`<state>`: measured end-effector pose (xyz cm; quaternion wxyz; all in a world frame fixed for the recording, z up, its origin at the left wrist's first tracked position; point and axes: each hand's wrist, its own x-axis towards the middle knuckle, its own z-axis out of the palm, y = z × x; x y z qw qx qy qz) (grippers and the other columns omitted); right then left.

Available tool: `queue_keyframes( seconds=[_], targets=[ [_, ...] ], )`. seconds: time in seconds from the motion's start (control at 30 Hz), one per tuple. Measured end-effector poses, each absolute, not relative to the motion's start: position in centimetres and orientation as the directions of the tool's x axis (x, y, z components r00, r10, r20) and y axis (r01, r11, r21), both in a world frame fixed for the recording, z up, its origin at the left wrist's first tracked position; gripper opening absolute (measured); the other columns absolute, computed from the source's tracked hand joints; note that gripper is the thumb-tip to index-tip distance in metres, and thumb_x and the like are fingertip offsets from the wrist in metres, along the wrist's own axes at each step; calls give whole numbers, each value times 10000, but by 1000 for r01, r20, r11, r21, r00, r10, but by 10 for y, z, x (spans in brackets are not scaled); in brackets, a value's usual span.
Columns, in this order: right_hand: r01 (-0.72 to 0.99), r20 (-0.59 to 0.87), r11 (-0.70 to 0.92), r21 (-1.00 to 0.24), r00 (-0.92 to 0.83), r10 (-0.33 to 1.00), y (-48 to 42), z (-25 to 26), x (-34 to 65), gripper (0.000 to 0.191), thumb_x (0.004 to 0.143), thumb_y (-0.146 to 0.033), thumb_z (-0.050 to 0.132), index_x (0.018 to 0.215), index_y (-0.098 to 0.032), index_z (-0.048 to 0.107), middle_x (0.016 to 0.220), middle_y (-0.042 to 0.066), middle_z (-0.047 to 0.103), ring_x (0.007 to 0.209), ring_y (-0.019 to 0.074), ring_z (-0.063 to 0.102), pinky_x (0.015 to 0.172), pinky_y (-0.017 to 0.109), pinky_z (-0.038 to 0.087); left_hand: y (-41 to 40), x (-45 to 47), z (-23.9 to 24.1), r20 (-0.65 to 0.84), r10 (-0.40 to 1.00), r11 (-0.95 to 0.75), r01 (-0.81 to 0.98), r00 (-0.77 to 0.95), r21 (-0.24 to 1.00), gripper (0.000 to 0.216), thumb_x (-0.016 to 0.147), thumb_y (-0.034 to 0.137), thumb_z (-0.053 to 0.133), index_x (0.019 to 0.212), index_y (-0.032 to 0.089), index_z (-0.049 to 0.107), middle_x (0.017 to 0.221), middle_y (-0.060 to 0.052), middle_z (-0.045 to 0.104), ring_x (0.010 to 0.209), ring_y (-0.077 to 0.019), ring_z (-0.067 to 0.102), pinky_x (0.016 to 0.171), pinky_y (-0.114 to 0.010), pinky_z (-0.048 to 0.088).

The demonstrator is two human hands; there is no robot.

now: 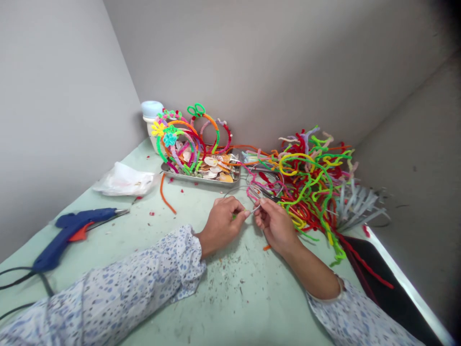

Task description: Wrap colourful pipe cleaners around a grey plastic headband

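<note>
Hands at work on a thin grey wire (pixel 256 208), above the green table (pixel 230 288).
Our left hand (pixel 223 220) and right hand (pixel 275 224) each pinch the wire with closed fingertips, just beside the pipe-cleaner pile (pixel 309 178); the glue gun (pixel 68 233) lies well apart.

The fingers of the left hand (pixel 221 218) cover most of a small green piece (pixel 235 217); its kind cannot be determined. The thin grey strip (pixel 256 208), pinched by this hand and the right hand (pixel 275 223), is too small to identify. The glue gun cord (pixel 21 276) exits the left edge. The headbands (pixel 183 137) hide the lower part of the white jar (pixel 151 115). The bottom edge cuts off the black container (pixel 389 288).
</note>
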<state>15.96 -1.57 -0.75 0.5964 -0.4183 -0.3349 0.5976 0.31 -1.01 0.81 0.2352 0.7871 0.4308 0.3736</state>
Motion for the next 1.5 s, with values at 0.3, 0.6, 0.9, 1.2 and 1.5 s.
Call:
queue_keyframes(
  seconds=[0.3, 0.6, 0.9, 1.2, 1.5],
  targets=[
    [-445, -85, -41, -895, 80, 993, -15, -10, 159, 216, 721, -355, 710, 727, -157, 624, 560, -28, 587, 406, 62, 515, 342, 146, 348, -9, 4, 8, 382, 848, -528, 517, 368, 673, 183, 859, 277, 522, 717, 177, 580, 732, -7, 610, 752, -160, 548, 814, -340, 384],
    [-500, -106, -32, -865, 120, 987, -14, -7, 160, 245, 681, -351, 760, 700, -148, 624, 585, -18, 608, 408, 57, 529, 325, 131, 375, -12, 4, 6, 534, 807, -575, 544, 252, 611, 168, 774, 271, 663, 874, 186, 559, 878, -27, 614, 884, -188, 551, 842, -349, 389],
    [-470, -84, -24, -882, 108, 991, -13, -10, 161, 260, 717, -383, 737, 713, -151, 621, 625, -14, 630, 398, 44, 521, 317, 127, 355, -13, 3, 9, 570, 767, -618, 577, 294, 534, 40, 807, 240, 641, 836, 217, 629, 864, -18, 609, 900, -181, 541, 866, -350, 364],
    [-466, -78, -23, -885, 99, 992, -14, -10, 161, 245, 730, -377, 728, 722, -152, 631, 626, -7, 637, 398, 44, 518, 323, 129, 347, -10, 2, 8, 595, 746, -644, 552, 300, 530, 34, 805, 220, 652, 839, 217, 654, 836, -1, 650, 859, -161, 575, 861, -349, 366],
    [-472, -90, -39, -881, 88, 992, -15, -7, 162, 232, 738, -360, 719, 708, -151, 624, 640, 1, 653, 406, 47, 519, 343, 141, 343, -10, 3, 8, 613, 745, -638, 550, 263, 539, 46, 801, 236, 663, 844, 219, 665, 830, 4, 675, 835, -154, 600, 863, -354, 372]
  ],
)
